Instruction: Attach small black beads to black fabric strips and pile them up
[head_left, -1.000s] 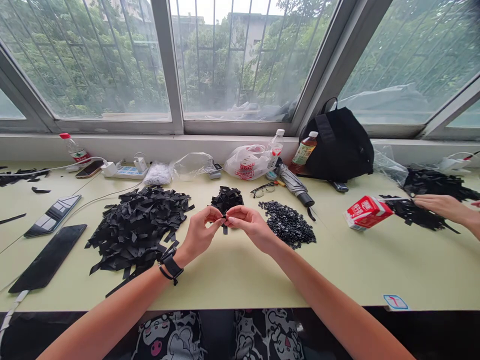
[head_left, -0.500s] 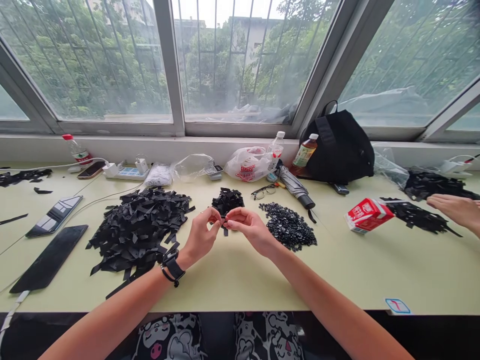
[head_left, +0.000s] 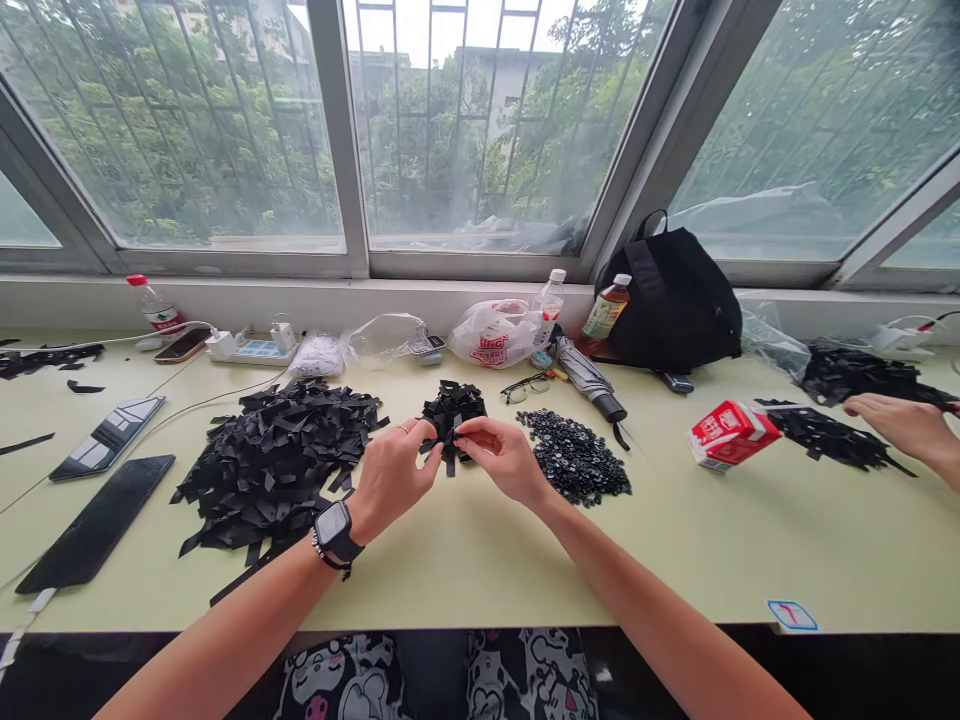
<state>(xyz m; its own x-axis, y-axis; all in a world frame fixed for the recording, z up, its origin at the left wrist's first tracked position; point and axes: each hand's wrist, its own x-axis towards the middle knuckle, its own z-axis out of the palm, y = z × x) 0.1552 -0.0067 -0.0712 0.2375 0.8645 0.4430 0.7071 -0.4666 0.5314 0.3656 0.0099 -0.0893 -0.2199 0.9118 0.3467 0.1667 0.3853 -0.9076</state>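
My left hand [head_left: 396, 468] is at the near left side of a small heap of black fabric strips [head_left: 454, 402], thumb and index finger bent together. A tiny dark bit shows at its fingertips, too small to name. Opposite it, my right hand [head_left: 506, 462] pinches what looks like the end of a black strip over the heap's near edge. One strip sticks out toward me between the hands. A large pile of black fabric strips [head_left: 274, 465] lies left of my left wrist. Beyond my right hand spreads a pile of small black round snap buttons [head_left: 579, 458].
A red milk carton [head_left: 729, 436] stands to the right, near another person's hand [head_left: 904, 425] at more black strips [head_left: 829, 437]. Along the back are a folded umbrella [head_left: 589, 378], glasses [head_left: 526, 386], a plastic bag [head_left: 491, 335] and a backpack [head_left: 675, 300]. Phones [head_left: 109, 437] lie left.
My fingertips were together over the small heap; now they are apart, the left hand drawn slightly left. My left wrist has turned, so the watch face shows. The view shifted slightly.
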